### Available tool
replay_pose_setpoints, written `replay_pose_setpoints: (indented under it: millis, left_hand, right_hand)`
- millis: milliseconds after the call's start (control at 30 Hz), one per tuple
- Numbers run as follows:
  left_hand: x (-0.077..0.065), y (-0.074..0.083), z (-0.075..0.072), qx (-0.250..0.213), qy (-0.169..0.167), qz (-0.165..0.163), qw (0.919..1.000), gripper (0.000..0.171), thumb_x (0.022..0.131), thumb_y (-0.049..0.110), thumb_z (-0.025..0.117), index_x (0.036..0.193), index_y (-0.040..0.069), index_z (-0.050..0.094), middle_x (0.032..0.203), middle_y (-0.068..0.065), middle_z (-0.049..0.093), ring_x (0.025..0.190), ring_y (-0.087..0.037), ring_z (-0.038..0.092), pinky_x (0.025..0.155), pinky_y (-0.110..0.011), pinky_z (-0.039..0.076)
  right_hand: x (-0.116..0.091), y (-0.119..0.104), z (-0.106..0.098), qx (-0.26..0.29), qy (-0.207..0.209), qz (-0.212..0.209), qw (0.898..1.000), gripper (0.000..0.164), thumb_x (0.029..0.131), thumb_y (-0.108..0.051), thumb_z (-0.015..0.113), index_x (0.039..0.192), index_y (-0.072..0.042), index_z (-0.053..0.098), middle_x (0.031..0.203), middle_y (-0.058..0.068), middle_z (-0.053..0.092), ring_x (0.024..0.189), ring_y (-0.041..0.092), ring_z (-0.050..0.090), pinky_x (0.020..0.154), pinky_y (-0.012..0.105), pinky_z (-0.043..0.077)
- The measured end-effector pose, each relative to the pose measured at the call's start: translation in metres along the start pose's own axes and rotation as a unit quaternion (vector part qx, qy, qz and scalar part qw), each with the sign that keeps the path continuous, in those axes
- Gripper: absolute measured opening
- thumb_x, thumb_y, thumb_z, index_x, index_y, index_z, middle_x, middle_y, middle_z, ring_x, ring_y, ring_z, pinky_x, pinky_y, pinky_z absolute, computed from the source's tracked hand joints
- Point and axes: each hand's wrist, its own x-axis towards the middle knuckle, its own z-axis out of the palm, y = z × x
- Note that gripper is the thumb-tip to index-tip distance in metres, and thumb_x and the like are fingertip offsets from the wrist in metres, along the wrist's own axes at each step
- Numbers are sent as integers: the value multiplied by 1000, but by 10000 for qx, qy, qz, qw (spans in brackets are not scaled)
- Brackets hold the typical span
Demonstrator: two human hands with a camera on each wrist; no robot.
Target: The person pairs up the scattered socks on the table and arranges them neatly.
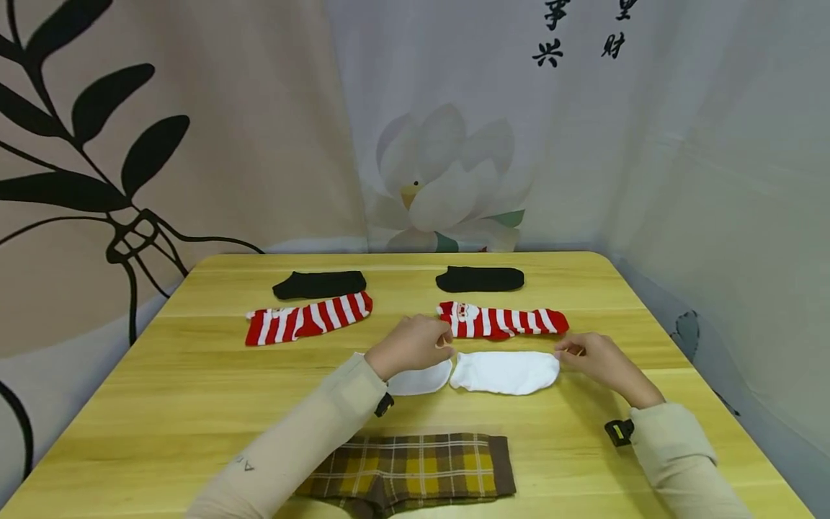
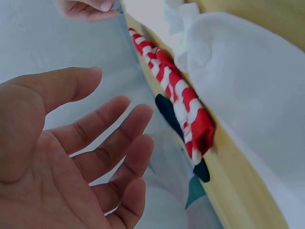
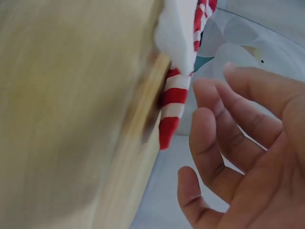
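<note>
Hovering empty just below frame centre, the left hand is relaxed; the right hand, also released, is lower right, beside a flat white fabric sock.

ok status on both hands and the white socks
Left hand open, empty, partly blocking head view of left white sock. Right hand open, empty, near right white sock. Both socks end to end on table.
</note>
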Motion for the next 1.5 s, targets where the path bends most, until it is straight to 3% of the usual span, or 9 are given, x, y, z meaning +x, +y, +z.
replay_pose_setpoints:
  millis: [200, 433, 633, 700, 800, 867, 1133, 1333, 1500]
  left_hand:
    - [11, 0, 11, 6, -54, -127, 9999, 25, 90, 30, 66, 107, 12, 70, 100, 1, 70, 95, -17, 63, 89, -45, 43]
    - [21, 5, 24, 52, -318, -210, 9993, 25, 90, 32, 68, 107, 14, 70, 92, 4, 69, 85, -13, 61, 90, -44, 41]
    - [31, 7, 38, -12, -475, -231, 9986, 22, 88, 28, 70, 72, 15, 62, 57, 8, 45, 57, -8, 39, 90, -44, 36]
    - [32, 9, 42, 54, -474, -182, 9987, 20, 86, 27, 71, 71, 16, 63, 63, 8, 55, 62, -8, 47, 90, -44, 37]
    - [34, 12, 47, 301, -472, -139, 9983, 8, 85, 26, 72, 86, 18, 71, 89, 6, 70, 84, -14, 60, 91, -42, 39]
    - [35, 12, 51, 461, -429, -153, 9979, 15, 83, 27, 74, 96, 19, 73, 104, 5, 71, 94, -19, 62, 87, -39, 40]
    - [35, 16, 60, 972, -181, -165, 9950, 22, 82, 29, 76, 102, 20, 72, 103, 5, 71, 93, -21, 60, 81, -37, 41]
    - [32, 22, 57, 1270, 18, -58, 9919, 9, 85, 22, 71, 93, 26, 72, 95, 4, 68, 87, -20, 56, 77, -37, 41]
    - [29, 25, 56, 1271, 159, 7, 9918, 13, 86, 15, 68, 88, 27, 73, 92, 5, 68, 84, -21, 54, 75, -37, 39]
  right_hand:
    - [4, 5, 5, 18, -148, 217, 9997, 22, 92, -15, 63, 103, 2, 69, 88, 8, 68, 76, 15, 57, 65, 30, 46]
    - [5, 1, 10, 56, -294, 415, 9987, 35, 92, -19, 62, 111, 10, 63, 90, 13, 67, 80, 20, 59, 66, 31, 47]
    - [8, 0, 13, -7, -286, 390, 9988, 33, 90, -15, 65, 109, 11, 64, 93, 16, 67, 83, 22, 59, 69, 34, 48]
    - [10, 1, 16, -31, -273, 389, 9989, 29, 87, -13, 67, 105, 10, 65, 91, 15, 66, 82, 22, 59, 70, 34, 48]
    - [11, 2, 20, -79, -247, 436, 9987, 23, 84, -10, 70, 99, 7, 66, 88, 12, 65, 80, 21, 58, 70, 34, 48]
    - [12, 2, 22, -92, -243, 440, 9987, 21, 83, -10, 70, 96, 6, 66, 86, 12, 65, 79, 20, 57, 69, 34, 48]
    - [13, 1, 25, -216, -313, 597, 9975, 12, 84, -8, 70, 87, 2, 65, 79, 7, 61, 71, 17, 50, 64, 30, 42]
    - [15, -2, 25, -328, -356, 635, 9968, 9, 86, -8, 69, 84, 0, 64, 75, 5, 59, 67, 17, 47, 61, 29, 40]
    - [14, -4, 25, -275, -370, 611, 9971, 10, 86, -7, 69, 81, -1, 63, 72, 4, 57, 65, 16, 46, 60, 29, 39]
